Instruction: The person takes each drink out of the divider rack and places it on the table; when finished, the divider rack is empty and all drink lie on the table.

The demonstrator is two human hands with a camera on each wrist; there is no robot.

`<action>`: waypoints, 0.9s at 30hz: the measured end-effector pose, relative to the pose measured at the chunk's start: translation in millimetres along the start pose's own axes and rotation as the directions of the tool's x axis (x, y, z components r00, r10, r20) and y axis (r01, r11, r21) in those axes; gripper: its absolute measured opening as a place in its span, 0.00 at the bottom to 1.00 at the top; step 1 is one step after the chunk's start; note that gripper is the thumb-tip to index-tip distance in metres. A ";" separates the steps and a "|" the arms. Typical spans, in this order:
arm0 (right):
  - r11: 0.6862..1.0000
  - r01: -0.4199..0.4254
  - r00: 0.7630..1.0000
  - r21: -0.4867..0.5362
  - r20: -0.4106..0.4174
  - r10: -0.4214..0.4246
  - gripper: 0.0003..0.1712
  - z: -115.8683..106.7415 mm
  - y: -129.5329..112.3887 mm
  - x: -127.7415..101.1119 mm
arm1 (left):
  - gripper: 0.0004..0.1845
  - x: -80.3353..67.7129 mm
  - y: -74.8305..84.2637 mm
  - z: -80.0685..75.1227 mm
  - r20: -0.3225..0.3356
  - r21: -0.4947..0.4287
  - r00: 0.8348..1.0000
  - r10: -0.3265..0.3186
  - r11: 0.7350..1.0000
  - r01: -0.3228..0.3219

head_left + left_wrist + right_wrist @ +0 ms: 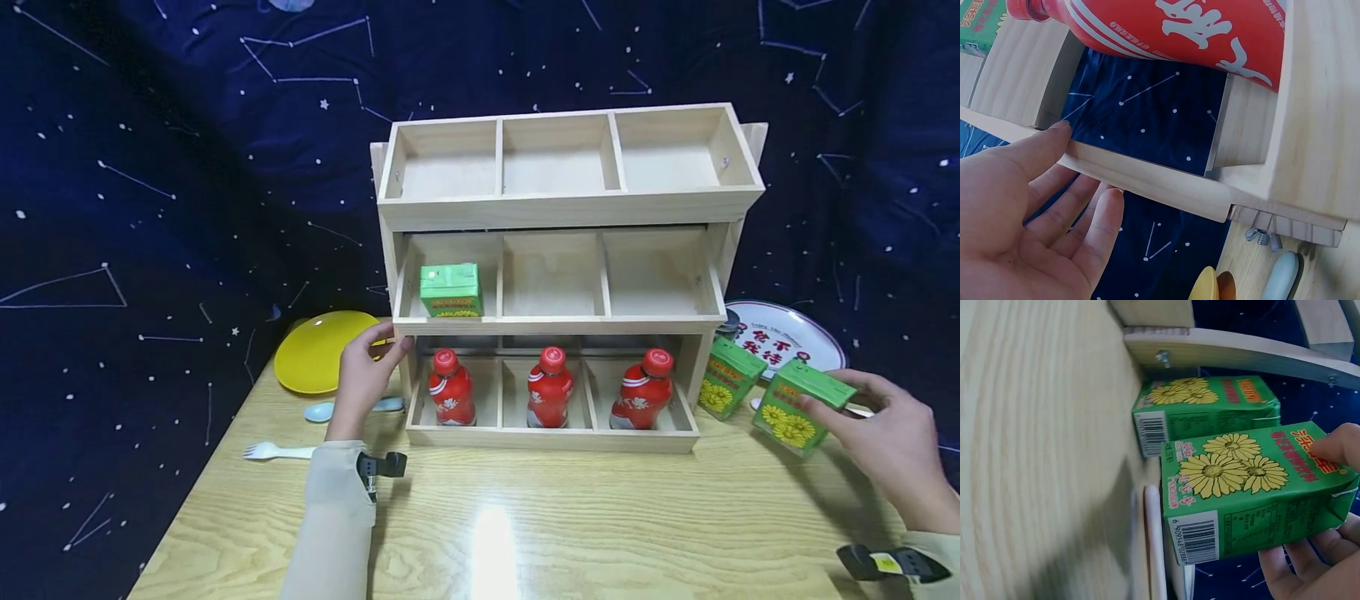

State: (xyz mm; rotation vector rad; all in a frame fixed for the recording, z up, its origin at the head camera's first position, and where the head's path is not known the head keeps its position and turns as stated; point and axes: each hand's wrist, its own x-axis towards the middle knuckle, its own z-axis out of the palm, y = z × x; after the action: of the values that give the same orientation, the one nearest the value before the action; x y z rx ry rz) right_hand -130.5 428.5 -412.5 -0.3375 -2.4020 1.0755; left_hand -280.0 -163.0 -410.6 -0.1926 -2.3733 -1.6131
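Right of the wooden shelf (558,275), the right hand (892,437) grips a green carton (801,407) across its flat sides, light, stiff, crushable; left hand (363,379), fingers straight, steadies the shelf.

white plate (787,329) half behind cartons, fork (276,452) handle under sleeve

Wood, shiny plastic and printed paper

The shelf (558,208) and table (525,533) are smooth pale wood. The red bottles (451,389) and yellow plate (318,350) look like glossy plastic. The green carton (801,406) is printed paper. The blue backdrop (187,167) is matt cloth.
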 end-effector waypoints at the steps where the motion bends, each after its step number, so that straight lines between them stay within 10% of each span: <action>1: 1.000 -0.001 1.000 -0.017 0.009 0.001 0.20 1.5 2.0 1.2 | 0.23 -0.1 -0.2 -0.3 -0.001 -0.003 1.000 0.003 1.000 -0.003; 27: 0.988 0.118 0.992 -0.101 0.066 -0.112 0.34 15.3 11.9 0.6 | 0.25 -1.9 3.0 -0.5 0.005 -0.004 1.000 0.000 1.000 0.000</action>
State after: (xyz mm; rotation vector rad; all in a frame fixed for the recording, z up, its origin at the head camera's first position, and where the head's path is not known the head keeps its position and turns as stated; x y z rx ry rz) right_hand -138.6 427.0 -430.0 -0.2009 -2.5037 0.9232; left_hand -277.3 -162.3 -408.2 -0.1977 -2.3748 -1.6191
